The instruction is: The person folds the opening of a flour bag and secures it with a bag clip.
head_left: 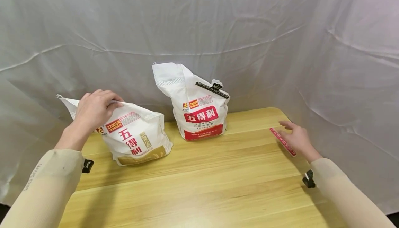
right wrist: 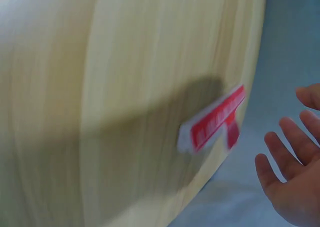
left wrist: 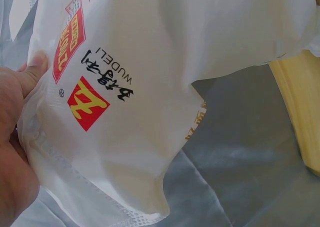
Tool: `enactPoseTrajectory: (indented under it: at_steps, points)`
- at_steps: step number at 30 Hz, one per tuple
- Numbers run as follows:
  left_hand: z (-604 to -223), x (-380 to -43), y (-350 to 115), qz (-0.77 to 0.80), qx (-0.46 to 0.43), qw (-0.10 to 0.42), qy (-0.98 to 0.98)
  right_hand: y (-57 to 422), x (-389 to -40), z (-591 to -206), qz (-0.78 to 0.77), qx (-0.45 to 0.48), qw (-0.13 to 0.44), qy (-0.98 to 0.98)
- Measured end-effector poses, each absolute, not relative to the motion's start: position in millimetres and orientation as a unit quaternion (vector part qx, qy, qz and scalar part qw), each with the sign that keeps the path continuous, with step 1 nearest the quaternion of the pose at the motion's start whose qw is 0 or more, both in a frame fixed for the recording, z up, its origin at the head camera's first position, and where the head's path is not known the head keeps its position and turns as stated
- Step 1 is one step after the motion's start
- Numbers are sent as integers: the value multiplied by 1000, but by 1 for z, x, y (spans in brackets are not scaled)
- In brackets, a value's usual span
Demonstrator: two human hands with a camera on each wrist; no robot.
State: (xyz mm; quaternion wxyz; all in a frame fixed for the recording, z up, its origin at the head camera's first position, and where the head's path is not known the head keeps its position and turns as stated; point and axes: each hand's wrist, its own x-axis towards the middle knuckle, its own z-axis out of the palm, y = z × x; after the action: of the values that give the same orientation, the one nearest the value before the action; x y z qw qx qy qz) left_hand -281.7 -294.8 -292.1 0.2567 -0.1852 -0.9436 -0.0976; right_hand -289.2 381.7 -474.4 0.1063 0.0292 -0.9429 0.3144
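Note:
My left hand [head_left: 95, 110] grips the folded top edge of a white flour bag [head_left: 141, 127] with red lettering and a gold base, at the left of the table. In the left wrist view the thumb presses against the side of the bag [left wrist: 135, 147], near its red-and-yellow logo. Over the table's right edge, my right hand [head_left: 298, 139] is beside a red bag clip [head_left: 288, 148]. The right wrist view shows the clip [right wrist: 217, 119], red and white, on the wood, with the spread fingers [right wrist: 285, 154] apart from it and holding nothing.
A second white flour bag [head_left: 204, 115] with a red label stands at the back middle, a black clip [head_left: 212, 90] across its folded top. Grey cloth [head_left: 265, 23] hangs behind and beside the wooden table [head_left: 199, 183]. The table's right corner is rounded.

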Motion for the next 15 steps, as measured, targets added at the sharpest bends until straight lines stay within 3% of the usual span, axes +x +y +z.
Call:
enactPoseTrajectory:
  at_steps: [15]
  points:
    - [-292,-280,-296,-100,-184,253,-945,420,-288,-485,243,24,6,-970]
